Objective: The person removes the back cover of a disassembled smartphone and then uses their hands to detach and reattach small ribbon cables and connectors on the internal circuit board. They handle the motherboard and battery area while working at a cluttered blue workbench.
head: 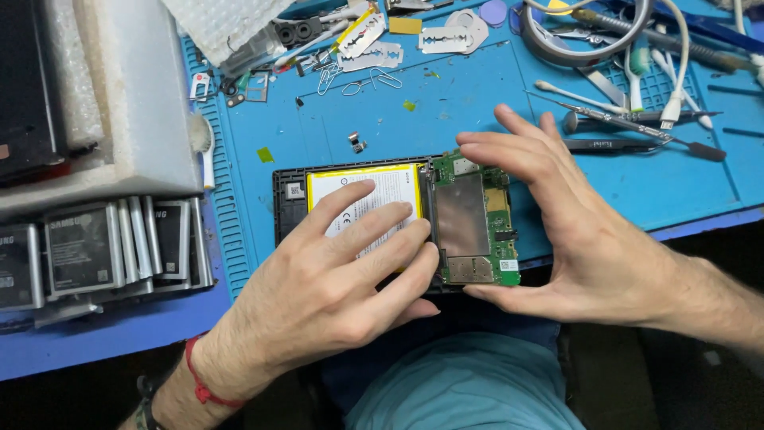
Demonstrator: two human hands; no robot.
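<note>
Back cover is off the opened phone (290, 209). My left hand (334, 279) presses flat on the battery (374, 191); my right hand (557, 231), at 3 o'clock, pinches the circuit board (469, 219), not yet removed.

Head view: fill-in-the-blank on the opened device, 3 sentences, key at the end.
1. The left hand presses its fingers on the white and ____ battery.
2. The right hand grips the ____ circuit board at its edges.
3. The opened device lies on a ____ work mat.

Missing words: yellow; green; blue
</note>
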